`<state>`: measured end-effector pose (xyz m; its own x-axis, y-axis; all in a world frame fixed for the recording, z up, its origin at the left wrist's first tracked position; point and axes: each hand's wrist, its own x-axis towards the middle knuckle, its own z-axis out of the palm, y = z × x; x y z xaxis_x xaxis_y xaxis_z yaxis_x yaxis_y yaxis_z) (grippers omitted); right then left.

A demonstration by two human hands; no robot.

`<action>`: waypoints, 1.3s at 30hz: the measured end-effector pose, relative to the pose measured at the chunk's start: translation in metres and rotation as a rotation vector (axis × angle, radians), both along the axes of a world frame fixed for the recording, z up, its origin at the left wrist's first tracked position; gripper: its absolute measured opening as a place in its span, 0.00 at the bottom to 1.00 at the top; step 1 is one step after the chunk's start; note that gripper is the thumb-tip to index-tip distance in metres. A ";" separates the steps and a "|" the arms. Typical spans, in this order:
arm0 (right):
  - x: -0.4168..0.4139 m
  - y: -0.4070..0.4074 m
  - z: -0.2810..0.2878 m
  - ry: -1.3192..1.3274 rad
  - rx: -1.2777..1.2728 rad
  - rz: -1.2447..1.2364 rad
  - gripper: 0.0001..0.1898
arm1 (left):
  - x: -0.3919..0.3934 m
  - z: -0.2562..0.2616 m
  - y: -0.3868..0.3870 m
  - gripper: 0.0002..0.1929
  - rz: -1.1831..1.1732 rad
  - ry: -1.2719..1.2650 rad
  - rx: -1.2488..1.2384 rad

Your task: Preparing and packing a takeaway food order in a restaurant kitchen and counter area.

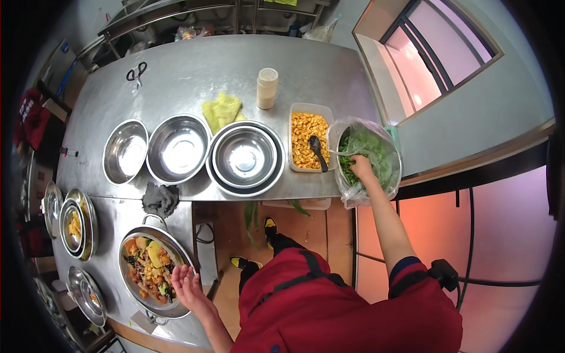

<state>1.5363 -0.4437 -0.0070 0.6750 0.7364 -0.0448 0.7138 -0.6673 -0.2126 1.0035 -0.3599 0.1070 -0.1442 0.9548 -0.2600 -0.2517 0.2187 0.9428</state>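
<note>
My right hand reaches into a plastic-lined metal bowl of chopped green herbs, its fingertips down among the leaves; whether they pinch any is hidden. My left hand is empty, fingers apart, at the right rim of a two-handled metal pan filled with cooked food. Left of the herbs stands a plastic tub of peanuts with a black spoon lying in it.
Steel bowls stand in a row on the steel table. Behind them are a yellow cloth, a shaker bottle and scissors. A dark grey cloth lies above the pan. Several dishes stand at left.
</note>
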 end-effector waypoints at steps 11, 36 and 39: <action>-0.021 0.000 0.073 0.898 0.463 -0.430 0.08 | -0.037 -0.005 0.000 0.18 0.015 -0.050 0.019; -0.597 0.208 0.180 0.437 0.172 1.359 0.11 | -0.254 -0.069 -0.149 0.17 0.934 -0.169 -0.015; -0.607 0.193 0.173 0.629 0.377 1.213 0.12 | -0.258 -0.066 -0.135 0.17 0.891 -0.158 -0.037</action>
<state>0.9295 -0.2510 0.1659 -0.4338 0.8711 0.2302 0.5151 0.4494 -0.7299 0.7452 -0.4945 0.0406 -0.7859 0.4972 -0.3676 -0.4680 -0.0898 0.8792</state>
